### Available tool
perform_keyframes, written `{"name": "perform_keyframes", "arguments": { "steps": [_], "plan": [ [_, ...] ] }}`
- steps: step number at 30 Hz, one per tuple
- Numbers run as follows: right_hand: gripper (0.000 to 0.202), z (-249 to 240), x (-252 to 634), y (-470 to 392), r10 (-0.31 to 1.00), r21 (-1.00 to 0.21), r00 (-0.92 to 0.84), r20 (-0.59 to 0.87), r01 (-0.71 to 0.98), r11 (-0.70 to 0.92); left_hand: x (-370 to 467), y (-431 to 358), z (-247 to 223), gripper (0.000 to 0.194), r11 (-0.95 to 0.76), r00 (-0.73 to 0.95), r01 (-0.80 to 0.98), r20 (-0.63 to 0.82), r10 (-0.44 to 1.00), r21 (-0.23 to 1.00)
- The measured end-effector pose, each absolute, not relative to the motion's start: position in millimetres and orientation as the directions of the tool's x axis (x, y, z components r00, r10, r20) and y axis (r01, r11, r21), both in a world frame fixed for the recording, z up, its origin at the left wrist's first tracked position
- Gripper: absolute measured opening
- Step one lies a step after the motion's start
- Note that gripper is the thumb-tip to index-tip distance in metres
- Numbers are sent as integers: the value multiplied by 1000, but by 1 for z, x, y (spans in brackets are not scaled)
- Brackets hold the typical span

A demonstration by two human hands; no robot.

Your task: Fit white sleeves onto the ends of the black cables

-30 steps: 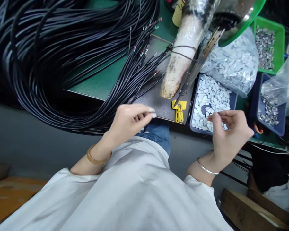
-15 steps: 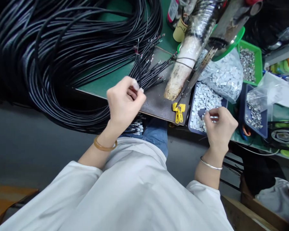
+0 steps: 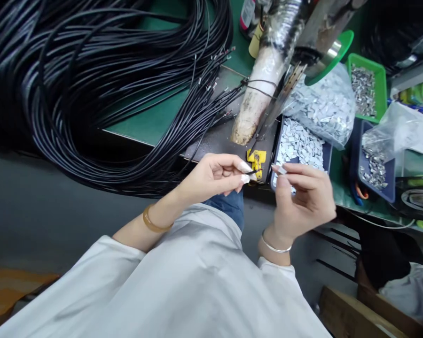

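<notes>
Between thumb and index finger, my left hand (image 3: 220, 176) pinches a black cable (image 3: 254, 172), its tip pointing right. My right hand (image 3: 301, 195) pinches a small white connector housing (image 3: 281, 170), held a short gap away from the cable tip. Behind the fingers, a yellow clip-like tool (image 3: 256, 158) lies at the table's front edge. A blue tray of small white connector housings (image 3: 299, 145) sits just beyond my right hand. The large bundle of black cables (image 3: 127, 94) covers the left of the table, with its loose ends fanned toward the middle.
A wrapped tube (image 3: 252, 94) and a long metal tool (image 3: 285, 96) lie behind the hands. A plastic bag of white pieces (image 3: 324, 108), a green tray (image 3: 382, 89) and a blue tray of metal parts (image 3: 389, 180) stand at the right.
My left hand has moved right and down from the cable ends, now with a cable tip showing. My right hand has come out of the tray leftward with a white housing.
</notes>
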State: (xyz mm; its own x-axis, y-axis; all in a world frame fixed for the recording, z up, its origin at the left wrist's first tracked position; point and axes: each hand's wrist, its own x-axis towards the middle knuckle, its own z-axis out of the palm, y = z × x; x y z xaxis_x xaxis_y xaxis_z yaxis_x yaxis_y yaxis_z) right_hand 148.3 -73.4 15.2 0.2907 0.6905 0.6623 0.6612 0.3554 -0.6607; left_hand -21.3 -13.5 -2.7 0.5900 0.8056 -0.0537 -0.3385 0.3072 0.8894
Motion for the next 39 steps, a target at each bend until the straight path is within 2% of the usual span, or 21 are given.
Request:
{"name": "perform_keyframes", "arguments": {
  "steps": [2,6,10,13,19,21,24,26,27,29,31,33,37,39],
  "plan": [
    [11,6,147,-72,708,-623,236,665,699,352,-14,-16,-5,19,339,585,-317,-98,805,886],
    [7,-5,148,-71,794,-701,234,561,645,305,-9,-20,-15,16,294,513,-299,-107,852,908],
    [7,-7,151,-70,789,-739,278,548,602,301,-11,-26,-25,15,125,306,-235,-48,951,964],
    [9,-5,152,-71,783,-767,315,536,569,296,-13,-29,-29,13,78,194,-154,-48,980,985],
    [5,-7,148,-72,897,-816,235,374,544,198,-7,-29,-23,14,174,356,-179,-101,929,968],
    [5,-8,147,-71,917,-827,207,342,529,189,-5,-29,-23,13,103,352,-159,-41,935,982],
    [5,-8,147,-71,924,-851,201,327,488,195,-6,-30,-23,7,-151,329,-37,155,932,988],
    [6,-7,145,-71,927,-871,195,320,447,207,-8,-31,-24,6,-237,364,-17,227,903,971],
    [6,-7,144,-72,923,-871,191,334,438,224,-10,-32,-24,8,-208,399,-54,212,892,977],
    [8,-8,140,-73,891,-830,187,413,480,284,-13,-33,-23,15,-27,468,-173,106,877,985],
    [11,-10,136,-74,836,-747,181,518,571,340,-16,-32,-22,19,180,510,-271,-17,860,946],
    [12,-12,135,-74,798,-698,199,569,629,342,-17,-30,-22,22,305,515,-326,-102,851,895],
    [13,-11,136,-75,769,-728,301,563,622,289,-16,-24,-22,23,351,488,-352,-150,860,868],
    [11,-9,137,-76,730,-663,270,627,677,319,-14,-21,-21,23,318,438,-344,-148,887,883]
  ]
}}
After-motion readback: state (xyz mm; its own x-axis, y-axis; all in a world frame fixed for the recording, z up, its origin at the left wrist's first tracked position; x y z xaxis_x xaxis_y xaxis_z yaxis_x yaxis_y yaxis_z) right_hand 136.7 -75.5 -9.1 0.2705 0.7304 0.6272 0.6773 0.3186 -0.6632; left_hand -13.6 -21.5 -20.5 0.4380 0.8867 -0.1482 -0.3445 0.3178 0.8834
